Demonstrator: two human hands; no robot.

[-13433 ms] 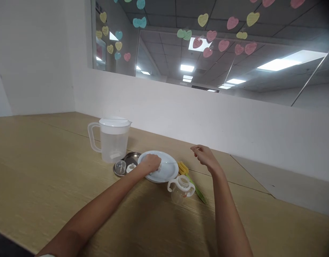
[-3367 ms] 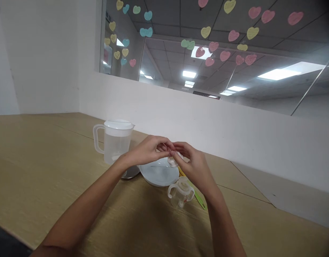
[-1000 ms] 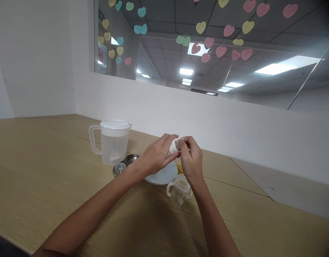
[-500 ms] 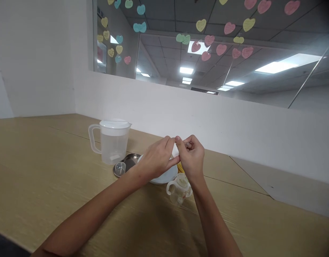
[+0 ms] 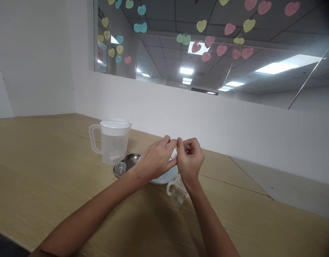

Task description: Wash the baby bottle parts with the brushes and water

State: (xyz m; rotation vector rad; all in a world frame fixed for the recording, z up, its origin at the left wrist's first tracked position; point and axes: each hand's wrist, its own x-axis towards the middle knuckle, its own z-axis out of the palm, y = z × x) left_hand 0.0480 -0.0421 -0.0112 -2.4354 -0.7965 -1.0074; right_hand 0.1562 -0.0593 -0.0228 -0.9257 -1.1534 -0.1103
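My left hand (image 5: 157, 157) is closed, its fingertips pinching a small white object (image 5: 174, 154) whose kind I cannot make out. Against it sits my right hand (image 5: 191, 160), with curled fingers around a small clear, shiny piece (image 5: 187, 146). Whether the white and clear parts are joined is hidden by the fingers. Both hands are raised over a pale round dish (image 5: 166, 177). Below my right wrist stands a clear two-handled cup (image 5: 177, 192), partly covered by the wrist.
A lidded translucent pitcher (image 5: 114, 142) stands at the left. Beside it is a metal tray (image 5: 130, 160) with a small clear cup (image 5: 120, 168) at its near edge. A white wall (image 5: 153, 103) with a window bearing heart-shaped notes rises behind the wooden table (image 5: 60, 171).
My right hand has shifted slightly left and turned a little, covering more of the white object and the two-handled cup. The left hand has barely moved.
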